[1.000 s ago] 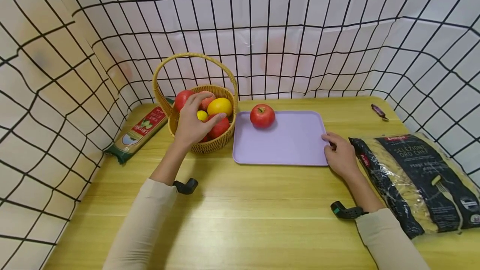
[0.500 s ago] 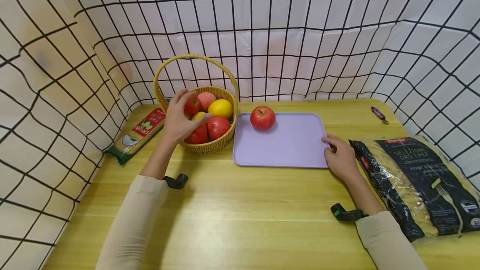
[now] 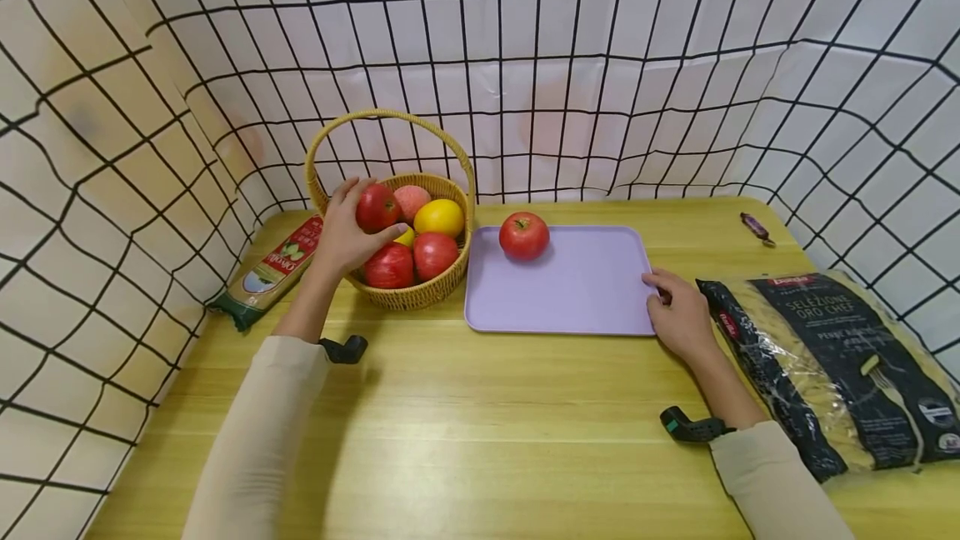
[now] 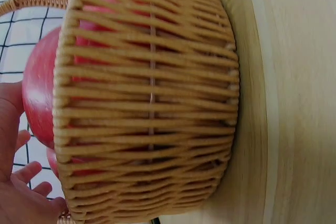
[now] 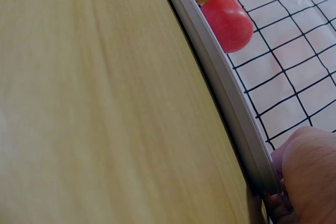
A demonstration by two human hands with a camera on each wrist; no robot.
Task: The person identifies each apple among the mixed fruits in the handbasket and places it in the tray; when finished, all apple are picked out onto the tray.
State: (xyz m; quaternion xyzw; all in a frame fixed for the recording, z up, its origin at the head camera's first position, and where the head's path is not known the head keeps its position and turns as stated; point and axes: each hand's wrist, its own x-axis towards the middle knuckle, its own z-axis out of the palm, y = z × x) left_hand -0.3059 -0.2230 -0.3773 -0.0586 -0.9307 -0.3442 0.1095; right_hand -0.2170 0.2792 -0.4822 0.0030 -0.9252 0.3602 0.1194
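My left hand (image 3: 347, 232) is at the left rim of the wicker basket (image 3: 408, 298), thumb and fingers spread about a red fruit (image 3: 377, 207). Also in the basket lie a striped red apple (image 3: 390, 266), another red fruit (image 3: 434, 255), a pinkish fruit (image 3: 412, 200) and a lemon (image 3: 439, 217). In the left wrist view, the thumb overlaps a red fruit (image 4: 42, 87) above the basket's rim, and the other fingers stand apart behind. My right hand (image 3: 681, 311) pinches the right edge of a lilac tray (image 3: 570, 298). A tomato (image 3: 524, 236) sits at the tray's back left.
A long pasta packet (image 3: 273, 273) lies left of the basket, partly behind my left arm. To the right, a large bag of penne (image 3: 832, 365) lies beside my right forearm. A small purple wrapped item (image 3: 757, 228) rests at the back right of the table (image 3: 487, 423).
My left hand has moved left, from over the basket's middle to its left rim, uncovering more fruit. The red fruit beside it has shifted slightly left. My right hand stays at the tray.
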